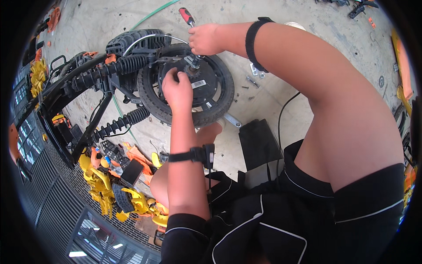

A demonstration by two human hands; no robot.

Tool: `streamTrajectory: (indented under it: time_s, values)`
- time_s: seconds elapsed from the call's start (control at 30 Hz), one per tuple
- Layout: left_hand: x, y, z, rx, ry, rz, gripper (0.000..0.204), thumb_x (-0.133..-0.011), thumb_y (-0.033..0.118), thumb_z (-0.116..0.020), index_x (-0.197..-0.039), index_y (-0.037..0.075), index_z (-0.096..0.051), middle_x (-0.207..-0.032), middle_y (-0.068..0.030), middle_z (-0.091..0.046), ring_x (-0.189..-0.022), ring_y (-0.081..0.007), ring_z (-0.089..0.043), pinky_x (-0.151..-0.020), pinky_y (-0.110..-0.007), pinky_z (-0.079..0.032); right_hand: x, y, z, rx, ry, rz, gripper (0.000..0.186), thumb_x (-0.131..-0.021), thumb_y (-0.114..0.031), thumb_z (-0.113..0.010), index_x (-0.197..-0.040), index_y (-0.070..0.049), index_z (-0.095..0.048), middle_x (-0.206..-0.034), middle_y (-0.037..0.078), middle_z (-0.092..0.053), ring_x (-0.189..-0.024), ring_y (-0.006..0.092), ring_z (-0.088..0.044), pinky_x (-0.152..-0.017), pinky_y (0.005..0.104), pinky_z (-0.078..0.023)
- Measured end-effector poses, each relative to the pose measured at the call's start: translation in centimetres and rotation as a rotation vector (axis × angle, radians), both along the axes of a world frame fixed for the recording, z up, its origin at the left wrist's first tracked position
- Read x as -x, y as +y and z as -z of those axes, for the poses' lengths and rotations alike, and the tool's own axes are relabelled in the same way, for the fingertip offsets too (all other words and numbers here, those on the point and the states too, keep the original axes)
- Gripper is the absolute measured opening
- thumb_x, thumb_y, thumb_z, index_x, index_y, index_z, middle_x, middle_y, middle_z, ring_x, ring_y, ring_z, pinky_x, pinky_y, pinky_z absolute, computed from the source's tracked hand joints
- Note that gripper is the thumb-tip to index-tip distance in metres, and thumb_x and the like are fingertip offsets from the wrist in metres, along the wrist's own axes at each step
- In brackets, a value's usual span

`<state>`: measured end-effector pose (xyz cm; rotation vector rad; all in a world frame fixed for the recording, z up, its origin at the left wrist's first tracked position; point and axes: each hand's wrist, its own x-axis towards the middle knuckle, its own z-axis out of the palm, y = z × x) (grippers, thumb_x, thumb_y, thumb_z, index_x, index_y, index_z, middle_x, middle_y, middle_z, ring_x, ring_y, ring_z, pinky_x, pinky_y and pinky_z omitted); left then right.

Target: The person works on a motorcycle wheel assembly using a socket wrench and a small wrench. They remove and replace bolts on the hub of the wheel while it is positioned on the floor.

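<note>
A wheel with a black knobbly tyre (145, 94) lies on its side in front of me, its dark hub cover (206, 90) facing up. My right hand (205, 39) is closed around the shaft of a red-and-black-handled screwdriver (186, 16), above the hub's centre. Below that hand, a metal axle part (193, 61) stands up from the hub. My left hand (179, 90) rests over the hub's left side, thumb and forefinger curved with a gap between them. Its other fingers are mostly hidden.
Left of the wheel is a black vehicle frame with coil shocks (127, 121). A spanner (232, 119) lies by the tyre; nuts and bolts (252, 81) lie to its right. Yellow and orange plastic parts (103, 185) are heaped lower left. A black flat pad (260, 143) lies nearby.
</note>
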<state>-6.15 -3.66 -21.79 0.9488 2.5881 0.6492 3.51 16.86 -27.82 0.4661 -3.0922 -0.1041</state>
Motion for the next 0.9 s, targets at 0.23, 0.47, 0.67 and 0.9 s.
streamTrajectory:
  time_s: [0.23, 0.47, 0.67, 0.9]
  values:
    - [1.7, 1.7, 3.8, 0.228, 0.101, 0.259, 0.039, -0.098, 0.022, -0.049, -0.126, 0.002, -0.068, -0.120, -0.0217, -0.070, -0.117, -0.0359, -0.063, -0.114, -0.043, -0.037, -2.1, 0.1, 0.0, 0.062, -0.010, -0.047, 0.011, -0.087, -0.021, -0.063, -0.094, -0.013, -0.068, -0.098, -0.001, -0.068, -0.103, 0.0180, -0.063, -0.097, 0.0322, -0.042]
    - [2.5, 3.6, 4.9, 0.186, -0.458, 0.038, 0.047, -0.099, 0.014, -0.046, -0.143, 0.003, -0.057, -0.134, -0.0186, -0.065, -0.115, -0.0230, -0.064, -0.101, -0.033, -0.047, -1.6, 0.2, -0.2, 0.035, -0.004, -0.049, 0.013, -0.089, -0.020, -0.062, -0.098, -0.015, -0.070, -0.095, -0.004, -0.071, -0.099, 0.0160, -0.066, -0.093, 0.0304, -0.043]
    - [0.6, 4.6, 5.8, -0.016, -0.707, -0.143, 0.042, -0.100, 0.005, -0.045, -0.139, 0.000, -0.059, -0.111, -0.0053, -0.067, -0.084, -0.0076, -0.055, -0.076, -0.024, -0.045, -2.1, 0.1, 0.2, 0.036, -0.036, -0.030, 0.023, -0.092, -0.020, -0.061, -0.112, -0.014, -0.069, -0.099, -0.002, -0.071, -0.100, 0.0181, -0.067, -0.093, 0.0298, -0.043]
    - [0.7, 3.4, 6.4, -0.045, -0.572, -0.004, 0.037, -0.106, 0.009, -0.044, -0.140, -0.005, -0.053, -0.121, -0.0111, -0.069, -0.094, -0.0117, -0.066, -0.083, -0.027, -0.052, -2.5, -0.1, 0.5, 0.345, -0.164, 0.105, 0.023, -0.088, -0.012, -0.065, -0.112, -0.010, -0.067, -0.111, 0.005, -0.067, -0.109, 0.0253, -0.064, -0.098, 0.0390, -0.050]
